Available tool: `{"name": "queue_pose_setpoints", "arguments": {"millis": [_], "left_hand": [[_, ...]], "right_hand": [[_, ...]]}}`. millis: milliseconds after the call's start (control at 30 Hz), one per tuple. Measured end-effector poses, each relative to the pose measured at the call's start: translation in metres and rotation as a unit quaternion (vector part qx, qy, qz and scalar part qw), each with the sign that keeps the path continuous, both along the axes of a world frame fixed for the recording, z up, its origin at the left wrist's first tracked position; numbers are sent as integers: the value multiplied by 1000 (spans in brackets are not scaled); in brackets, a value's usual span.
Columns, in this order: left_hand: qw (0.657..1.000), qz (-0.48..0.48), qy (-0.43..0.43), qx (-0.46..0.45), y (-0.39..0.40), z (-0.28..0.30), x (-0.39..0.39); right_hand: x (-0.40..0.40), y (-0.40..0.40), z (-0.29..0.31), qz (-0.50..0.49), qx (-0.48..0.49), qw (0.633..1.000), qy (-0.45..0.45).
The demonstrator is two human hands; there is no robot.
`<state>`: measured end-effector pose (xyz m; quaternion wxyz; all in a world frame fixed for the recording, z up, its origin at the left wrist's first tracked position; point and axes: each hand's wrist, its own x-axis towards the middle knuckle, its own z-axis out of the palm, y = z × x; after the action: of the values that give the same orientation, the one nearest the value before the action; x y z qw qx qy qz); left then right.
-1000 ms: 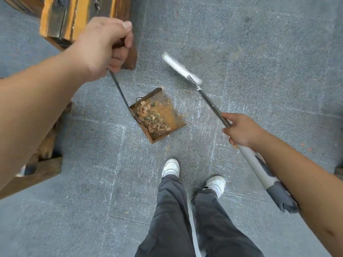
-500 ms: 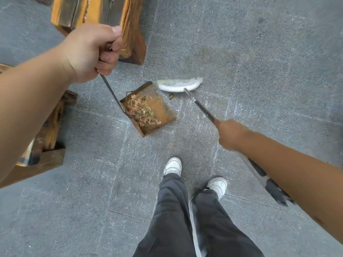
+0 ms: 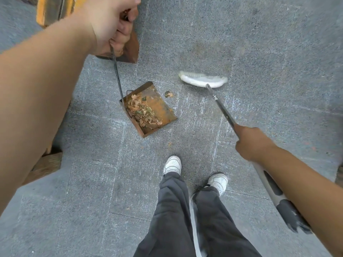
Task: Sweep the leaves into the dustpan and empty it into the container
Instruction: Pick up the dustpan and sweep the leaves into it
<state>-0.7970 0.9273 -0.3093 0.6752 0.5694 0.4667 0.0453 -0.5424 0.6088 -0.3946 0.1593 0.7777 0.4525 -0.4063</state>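
A rusty metal dustpan [image 3: 163, 110] rests on the grey paving, with a heap of dry leaves [image 3: 143, 112] inside it. My left hand [image 3: 111, 25] grips the top of its thin upright handle [image 3: 116, 75]. My right hand [image 3: 252, 143] grips the broom's shaft [image 3: 222, 110]. The white broom head [image 3: 202, 81] is on the ground to the right of the pan, apart from it. A small leaf scrap [image 3: 168, 94] lies just beyond the pan's open edge, between pan and broom head.
An orange and brown wooden structure [image 3: 55, 8] stands at the top left behind my left hand, and more wood [image 3: 46, 164] lies at the left edge. My white shoes [image 3: 172, 164] stand below the pan. Grey stone paving [image 3: 259, 43] spreads to the right.
The broom head swept down to the pan's edge, then moved back to the right. A small leaf scrap now lies exposed by the pan's mouth. Both hands kept their grips.
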Motion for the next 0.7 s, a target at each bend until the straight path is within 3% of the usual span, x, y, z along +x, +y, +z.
{"name": "queue_pose_setpoints", "arguments": {"millis": [167,267,367,467,700], "left_hand": [[997,17,44,59,-8,-2,35],[992,28,65,100,-20,-2,57],[989,46,48,132,-25,-6,66],[989,70,47,119,-24,-7,61],[988,87,66,105,-24,-9,52]], "right_hand": [[-35,-21,-2,51,-26,998,6],[-51,-37,7,66,-45,995,65],[-50,-47,20,-16,-39,985,169],[-42,-54,35,-99,-2,973,210],[-31,-28,26,-4,7,1000,26]]}}
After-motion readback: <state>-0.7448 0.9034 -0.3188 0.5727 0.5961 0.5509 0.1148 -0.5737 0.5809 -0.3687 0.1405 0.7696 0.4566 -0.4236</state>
